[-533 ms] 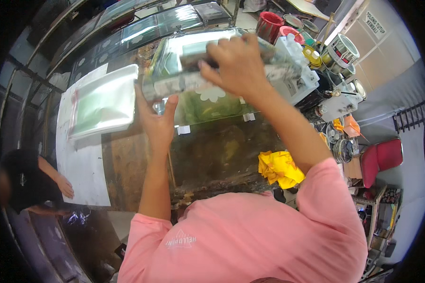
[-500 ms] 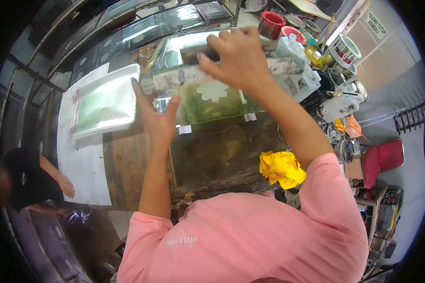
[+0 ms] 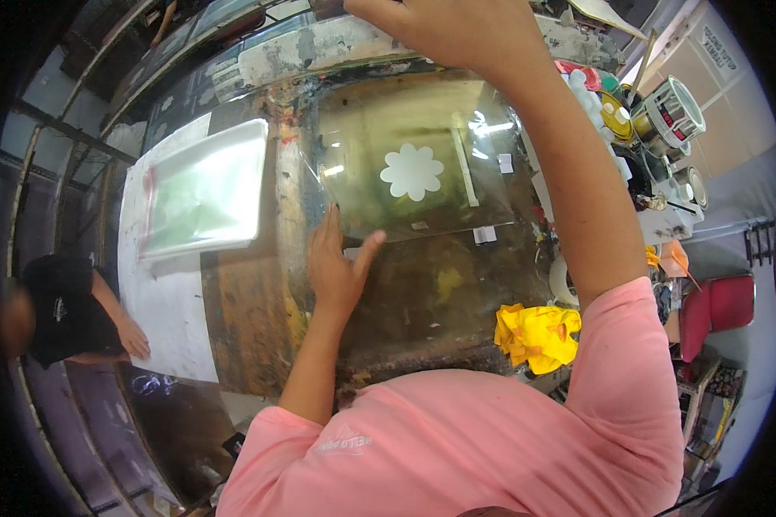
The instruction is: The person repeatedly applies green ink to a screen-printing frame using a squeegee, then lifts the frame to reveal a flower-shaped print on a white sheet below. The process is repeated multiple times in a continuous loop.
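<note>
The white flower (image 3: 412, 172) lies within the clear sheet (image 3: 353, 151) on the dark table (image 3: 250, 302); whether it is printed on, or set under, the sheet cannot be told. The left hand (image 3: 341, 271) is nearer the wearer than the flower and to its left. Its fingers are extended, thumb spread well away, grasping nothing; the fingertips reach the sheet's edge, though contact is not certain.

The right hand (image 3: 457, 30) is beyond the flower, in front of a mottled frame (image 3: 293, 47). The upper border cuts off its fingers: how far they are open, and whether they grip the frame, cannot be determined. The frame's far part is likewise out of view.

Left of the flower, a shiny plastic stack (image 3: 207, 189) partly covers white paper (image 3: 172, 327); glare obscures its surface. A yellow cloth (image 3: 539, 336) lies crumpled to the flower's near right. Beside it, a pale ring (image 3: 563, 280) is partly hidden by the right arm.
</note>
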